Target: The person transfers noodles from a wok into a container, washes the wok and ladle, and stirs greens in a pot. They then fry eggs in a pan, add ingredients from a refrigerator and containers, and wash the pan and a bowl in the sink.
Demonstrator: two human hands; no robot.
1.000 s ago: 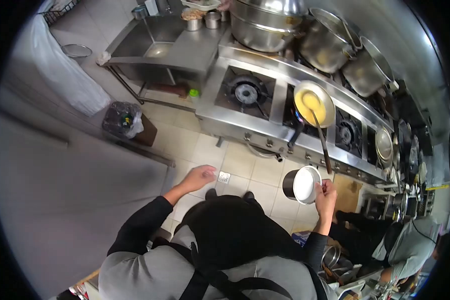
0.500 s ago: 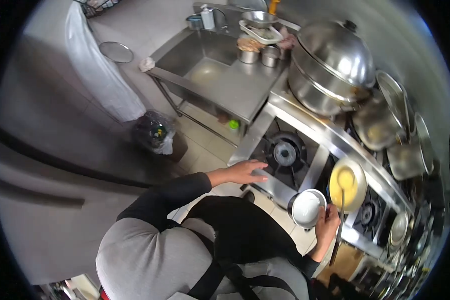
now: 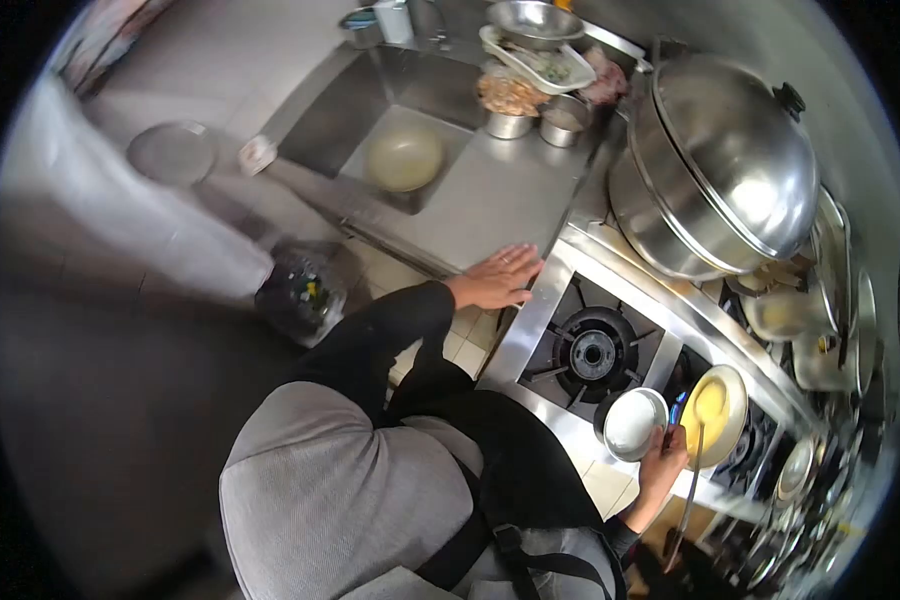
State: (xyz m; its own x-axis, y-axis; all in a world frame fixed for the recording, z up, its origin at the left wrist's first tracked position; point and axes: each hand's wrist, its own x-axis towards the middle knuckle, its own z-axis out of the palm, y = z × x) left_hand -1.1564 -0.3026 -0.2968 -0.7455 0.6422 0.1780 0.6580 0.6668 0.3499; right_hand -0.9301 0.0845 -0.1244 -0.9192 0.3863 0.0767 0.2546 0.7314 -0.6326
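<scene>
Fingers spread, my left hand is at the corner between the steel sink counter and the stove; it holds nothing. My right hand is closed at the near right side of a small pot with whitish contents, gripping it. The pot is over the front edge of the stove. Just right of it is a cream oval bowl of yellow liquid, with a long-handled ladle resting in it. Behind the pot, a black burner shows no pot on it.
A large lidded steamer stands behind the stove. The sink holds a round basin. Small pots, a white tray and food sit on the counter. A bagged bin is left; pans lean at right.
The view has shifted toward the sink and stove. My left hand has moved from the stove's front edge to the counter's corner. My right hand still holds the small pot.
</scene>
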